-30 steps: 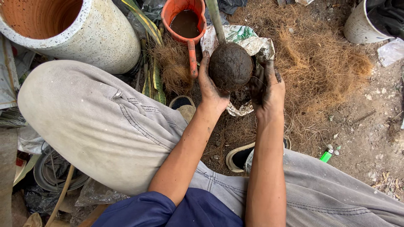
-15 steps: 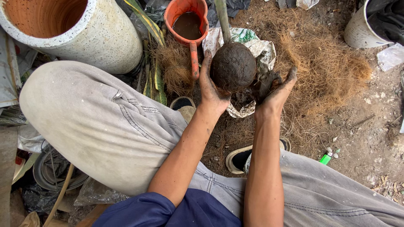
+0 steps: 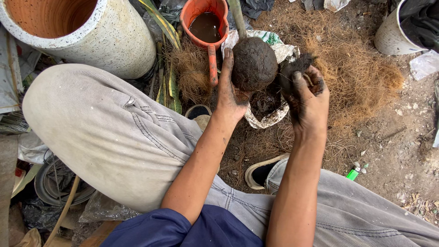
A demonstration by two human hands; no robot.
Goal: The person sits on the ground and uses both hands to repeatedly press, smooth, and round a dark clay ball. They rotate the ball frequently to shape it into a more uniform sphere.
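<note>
Big speckled white planter lies upper left w/ terracotta-coloured inside; grey trouser legs fill the lower frame. Brown coir fibre is spread over the ground at right, w/ a white sack of dark soil sitting on it. Orange scoop, heart-shaped, holds brown water, handle pointing down toward the knees.

Soil ball: dark, round, damp-looking, fairly smooth surface, a greenish stem coming up out of its top. It's held above the sack, just right of the scoop handle.

Left hand cups the ball from its left and underneath, fingers spread up along its side, muddy. Right hand is apart from the ball, curled round a clump of soil and fibre, palm side up, dirty.

Vs 0.5 s ago: right hand was against the ball's right side; now it's pulled off and turned up w/ the clump. Ball and left hand sit approx. where they were.

Small green thing on the dirt nr the right knee; can't tell what.
</note>
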